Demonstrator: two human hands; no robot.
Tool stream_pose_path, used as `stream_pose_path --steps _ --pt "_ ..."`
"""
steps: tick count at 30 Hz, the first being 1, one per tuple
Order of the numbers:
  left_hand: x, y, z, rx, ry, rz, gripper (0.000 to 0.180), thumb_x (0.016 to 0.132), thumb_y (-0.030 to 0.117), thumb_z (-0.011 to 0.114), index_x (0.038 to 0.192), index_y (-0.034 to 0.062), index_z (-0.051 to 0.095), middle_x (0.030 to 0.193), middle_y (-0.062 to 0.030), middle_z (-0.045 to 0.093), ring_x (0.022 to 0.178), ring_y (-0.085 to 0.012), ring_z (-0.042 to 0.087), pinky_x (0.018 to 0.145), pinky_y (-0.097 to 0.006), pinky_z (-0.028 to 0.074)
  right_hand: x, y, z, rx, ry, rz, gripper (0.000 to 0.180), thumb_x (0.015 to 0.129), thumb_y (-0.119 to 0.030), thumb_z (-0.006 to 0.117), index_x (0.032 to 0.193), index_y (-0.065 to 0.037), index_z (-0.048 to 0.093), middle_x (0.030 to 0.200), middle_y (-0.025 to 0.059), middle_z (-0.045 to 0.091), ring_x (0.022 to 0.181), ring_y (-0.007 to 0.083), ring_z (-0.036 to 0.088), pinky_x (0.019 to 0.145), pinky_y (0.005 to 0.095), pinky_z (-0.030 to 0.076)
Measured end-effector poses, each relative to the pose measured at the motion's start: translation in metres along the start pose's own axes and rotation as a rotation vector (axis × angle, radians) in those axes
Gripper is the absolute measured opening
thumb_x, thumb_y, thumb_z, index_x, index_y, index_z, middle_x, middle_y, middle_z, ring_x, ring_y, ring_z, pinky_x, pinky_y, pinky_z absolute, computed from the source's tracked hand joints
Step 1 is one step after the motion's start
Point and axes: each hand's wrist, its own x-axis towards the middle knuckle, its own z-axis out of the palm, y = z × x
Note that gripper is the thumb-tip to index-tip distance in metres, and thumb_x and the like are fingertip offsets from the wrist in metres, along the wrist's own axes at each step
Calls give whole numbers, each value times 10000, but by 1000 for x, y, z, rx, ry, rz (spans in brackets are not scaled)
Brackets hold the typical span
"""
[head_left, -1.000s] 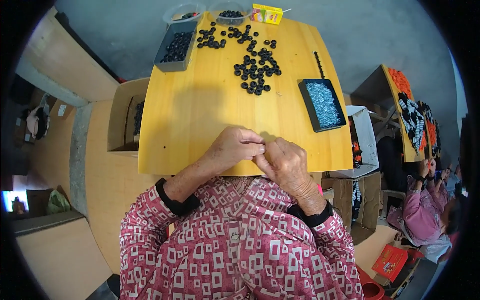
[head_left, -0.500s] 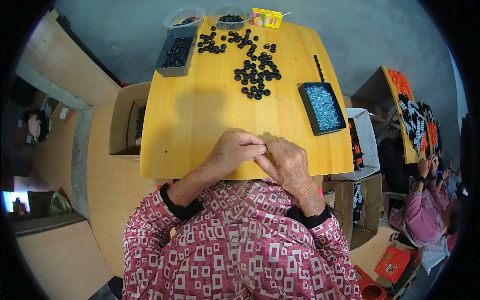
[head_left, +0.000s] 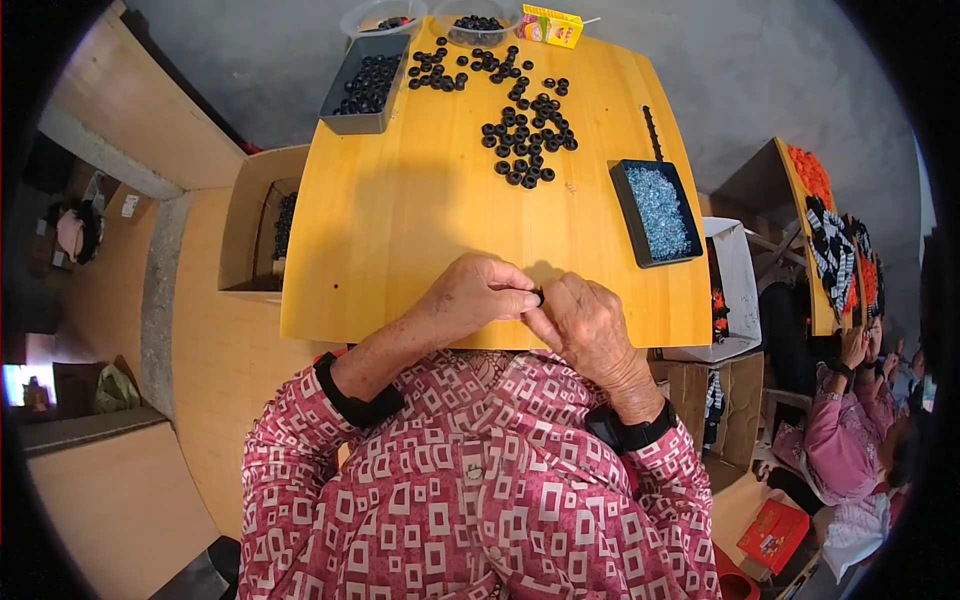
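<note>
My left hand (head_left: 474, 291) and my right hand (head_left: 582, 318) meet just above the near edge of the yellow table (head_left: 400, 240). Between their fingertips shows a small black part (head_left: 540, 296), pinched from both sides and mostly covered, perhaps one of the round black pieces. Farther up the table lie many loose black ring-like pieces (head_left: 520, 145), each with a hole in it. To the right of my hands stands a black tray (head_left: 622, 205) filled with small clear bluish pieces (head_left: 660, 215).
At the far left is a grey bin (head_left: 358, 124) of black pieces, with clear plastic bowls (head_left: 476, 38) and a yellow drink carton (head_left: 551, 26) behind. A thin black rod (head_left: 652, 133) lies beyond the tray. Cardboard boxes (head_left: 262, 205) flank the table. Another person (head_left: 840, 430) sits at right.
The black part now shows more clearly between my fingertips. My hands stay together in nearly the same place, while the whole view has shifted slightly.
</note>
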Motion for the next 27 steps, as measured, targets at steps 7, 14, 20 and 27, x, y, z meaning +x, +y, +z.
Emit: stream_pose_path --steps 7,14,20,27 --pt "-1 7 -2 -53 -16 -68 276 897 187 668 1024 -58 661 928 -87 677 826 -117 625 739 -256 517 2 3 -1 -4 15 -41 216 830 -148 700 823 -16 529 727 114 492 651 279 577 571 361 502" --pt "2 3 0 -122 36 -54 293 911 213 657 1073 -31 660 972 -66 658 886 -116 618 790 -247 510 10 -3 -2 -72 54 -22 296 830 -144 698 1051 25 596 791 123 567 691 273 616 597 351 514" --pt "0 12 6 -207 103 12 272 913 194 636 1045 -40 676 936 -79 662 871 -129 633 809 -256 518 18 -4 -6 30 105 69 300 822 -161 710 1043 9 597 781 108 595 717 264 639 619 367 520" --pt "4 0 3 -165 92 2 269 915 192 637 1052 -36 674 951 -70 665 873 -124 628 795 -260 524 14 -2 -4 -70 -62 41 237 839 -194 694 923 -10 571 765 127 596 710 283 641 606 376 523"
